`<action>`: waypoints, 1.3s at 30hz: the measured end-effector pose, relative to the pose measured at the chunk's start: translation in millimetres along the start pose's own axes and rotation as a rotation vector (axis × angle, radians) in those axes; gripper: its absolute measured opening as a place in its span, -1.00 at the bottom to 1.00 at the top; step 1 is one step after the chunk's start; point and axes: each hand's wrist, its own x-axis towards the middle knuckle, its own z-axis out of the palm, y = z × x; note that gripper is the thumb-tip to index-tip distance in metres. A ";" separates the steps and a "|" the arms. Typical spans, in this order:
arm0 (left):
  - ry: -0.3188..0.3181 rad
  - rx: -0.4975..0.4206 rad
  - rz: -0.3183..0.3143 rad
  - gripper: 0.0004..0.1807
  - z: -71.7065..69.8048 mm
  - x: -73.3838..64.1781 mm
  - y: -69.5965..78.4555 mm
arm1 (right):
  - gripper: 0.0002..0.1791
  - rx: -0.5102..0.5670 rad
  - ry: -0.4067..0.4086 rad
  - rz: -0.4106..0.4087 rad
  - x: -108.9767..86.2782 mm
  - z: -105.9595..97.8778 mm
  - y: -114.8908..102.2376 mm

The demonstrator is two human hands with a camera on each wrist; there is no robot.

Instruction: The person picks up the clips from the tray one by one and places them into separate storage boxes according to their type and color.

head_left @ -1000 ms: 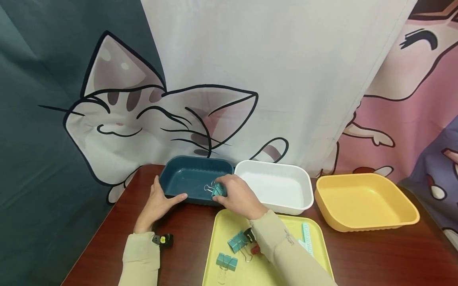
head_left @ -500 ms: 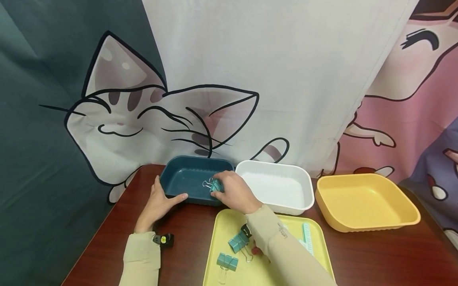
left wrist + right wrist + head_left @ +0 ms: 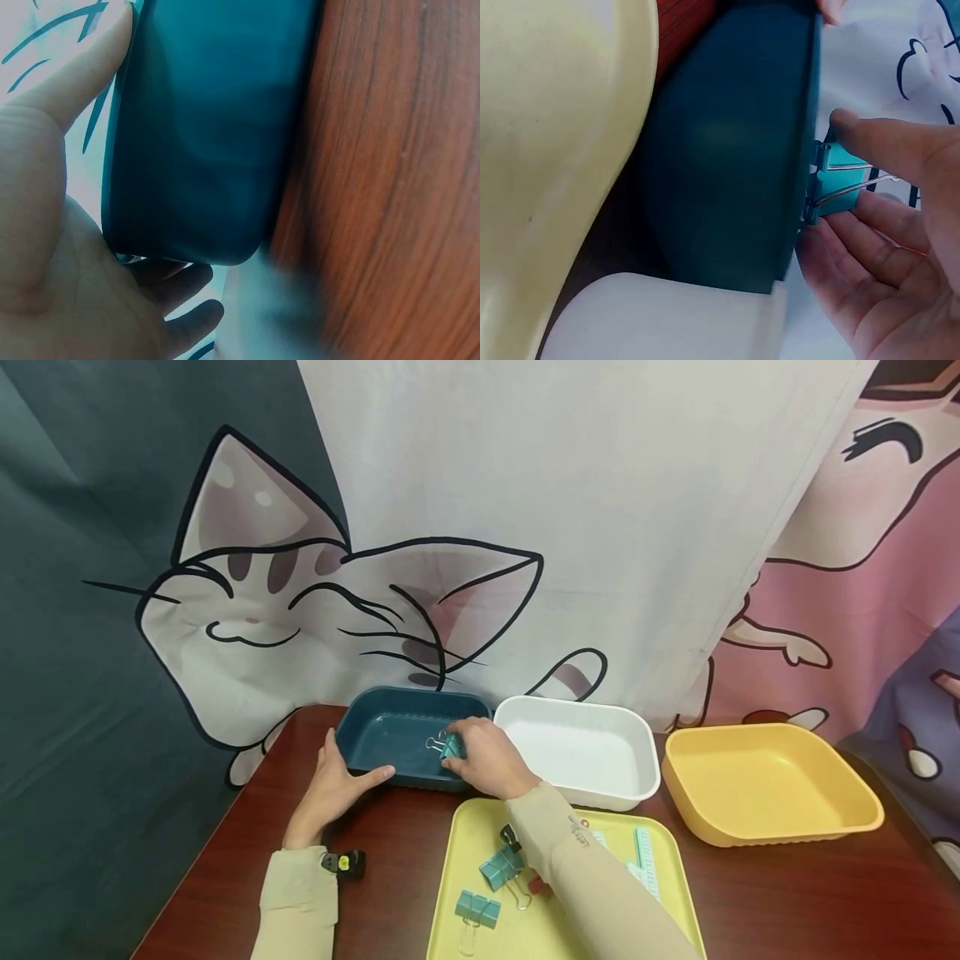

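Note:
My left hand [image 3: 330, 789] spans the near left corner of a dark blue bin [image 3: 416, 777]. Its thumb lies over the front rim and its fingers go round the end wall, as the left wrist view shows. At the bin's front right, my right hand [image 3: 495, 760] pinches a teal binder clip [image 3: 846, 178] between thumb and fingers. The clip is right at the rim, and its wire handles point left over the bin's inside. On the yellow tray [image 3: 467, 831] below lie two more teal binder clips, one the upper clip [image 3: 501, 867], the other the lower clip [image 3: 477, 908].
A white bin [image 3: 577, 797] stands against the blue one, with a yellow bin [image 3: 772, 839] farther right. The tray also bears a mint ruler-like piece [image 3: 645, 860] and a small red thing [image 3: 536, 885], partly under the right sleeve. A printed curtain [image 3: 600, 527] hangs behind the table.
The right hand has shifted slightly left and up with the binder clip, and its forearm uncovers a little more of the tray. The left hand stays on the bin.

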 end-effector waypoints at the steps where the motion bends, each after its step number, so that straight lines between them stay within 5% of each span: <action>1: 0.000 -0.002 0.001 0.46 0.1 -0.1 0.3 | -0.50 -0.002 -0.002 0.004 0.6 0.9 0.8; 25: -0.005 0.001 -0.007 0.47 -0.2 -1.1 -0.3 | -0.53 -0.084 -0.050 -0.009 12.6 19.7 8.5; 39: -0.004 -0.011 -0.001 0.46 0.0 0.5 -0.4 | -0.55 -0.114 -0.103 0.069 20.6 24.7 4.6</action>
